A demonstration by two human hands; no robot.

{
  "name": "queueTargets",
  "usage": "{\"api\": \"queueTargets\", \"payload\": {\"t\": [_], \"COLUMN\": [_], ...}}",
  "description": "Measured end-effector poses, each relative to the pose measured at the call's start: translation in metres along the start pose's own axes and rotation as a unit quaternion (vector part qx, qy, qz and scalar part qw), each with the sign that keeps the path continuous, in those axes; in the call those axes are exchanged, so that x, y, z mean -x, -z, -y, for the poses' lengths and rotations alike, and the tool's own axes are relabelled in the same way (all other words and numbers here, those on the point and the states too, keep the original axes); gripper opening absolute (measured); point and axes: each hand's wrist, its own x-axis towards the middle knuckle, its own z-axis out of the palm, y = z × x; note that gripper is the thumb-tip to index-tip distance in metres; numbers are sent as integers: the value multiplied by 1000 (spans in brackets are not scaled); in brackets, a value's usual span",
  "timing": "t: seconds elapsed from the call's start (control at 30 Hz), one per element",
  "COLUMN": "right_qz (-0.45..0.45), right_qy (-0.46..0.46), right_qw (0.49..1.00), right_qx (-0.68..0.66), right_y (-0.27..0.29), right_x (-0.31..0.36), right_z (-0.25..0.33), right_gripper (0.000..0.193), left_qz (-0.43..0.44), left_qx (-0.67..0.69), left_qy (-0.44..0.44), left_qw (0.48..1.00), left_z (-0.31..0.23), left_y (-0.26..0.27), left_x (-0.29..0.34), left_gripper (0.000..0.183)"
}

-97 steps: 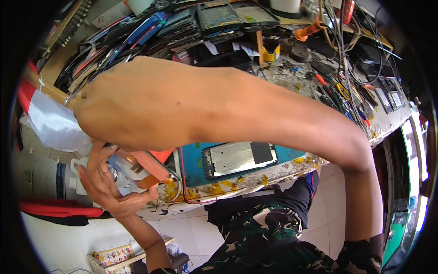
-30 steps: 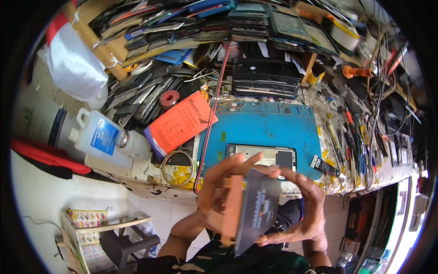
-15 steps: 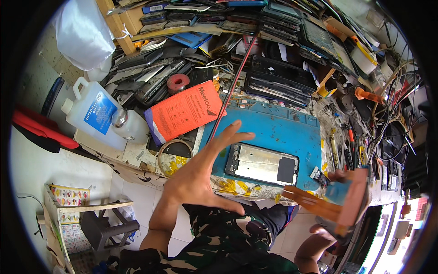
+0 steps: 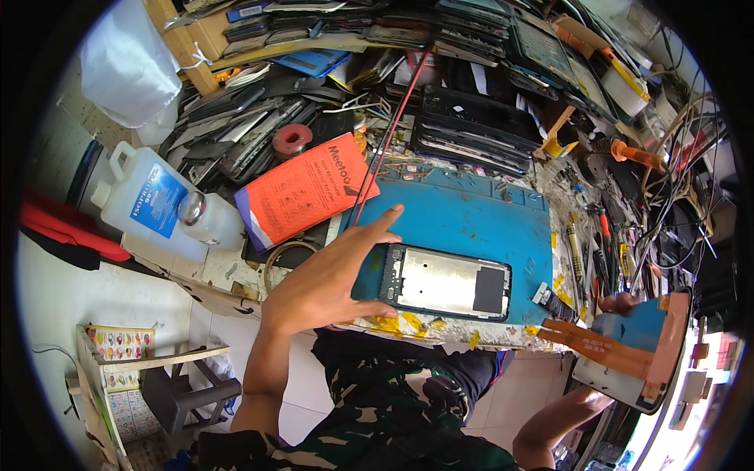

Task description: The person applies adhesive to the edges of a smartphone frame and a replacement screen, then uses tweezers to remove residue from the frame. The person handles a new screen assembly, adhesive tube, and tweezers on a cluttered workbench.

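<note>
My left hand (image 4: 314,286) is spread over the near left part of the blue work mat (image 4: 455,212), thumb apart from the fingers. A phone frame (image 4: 440,282) with a silver metal plate and a dark grey rectangle lies flat there. Thumb and fingertips are beside its left end; whether they touch it I cannot tell. Out past the bench's near right edge, my right hand (image 4: 591,397) grips a phone display panel (image 4: 628,377), tilted with its back up. An orange flex ribbon cable (image 4: 597,345) runs from the panel. The panel hides most of this hand.
A red-orange padded envelope (image 4: 306,192), a clear pump bottle (image 4: 212,220) and a white jug (image 4: 145,196) stand left of the mat. Stacked phone parts (image 4: 475,129) line the back. Tools and cables (image 4: 605,243) crowd the right. A thin red cable (image 4: 397,118) crosses the mat's left side.
My left hand has lowered toward the left end of the phone frame. My right hand has carried the display panel farther right and turned its back more into view.
</note>
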Motion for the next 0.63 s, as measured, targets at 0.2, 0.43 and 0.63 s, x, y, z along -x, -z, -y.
{"api": "queueTargets", "payload": {"t": [0.2,0.43,0.63], "right_qz": [14,-99,-70], "right_qy": [142,134,204], "right_qw": [990,973,974], "right_qx": [8,-157,-63], "right_y": [-18,-60,-72], "right_x": [-27,-50,-61], "right_z": [-1,8,20], "right_gripper": [141,123,118], "left_qz": [-110,-183,-191], "left_qx": [146,220,278], "left_qy": [-117,-216,-215], "left_qw": [976,933,917], "left_z": [-9,-25,-32], "left_y": [-8,-26,-32], "left_x": [-2,-13,-15], "left_gripper": [125,135,125]}}
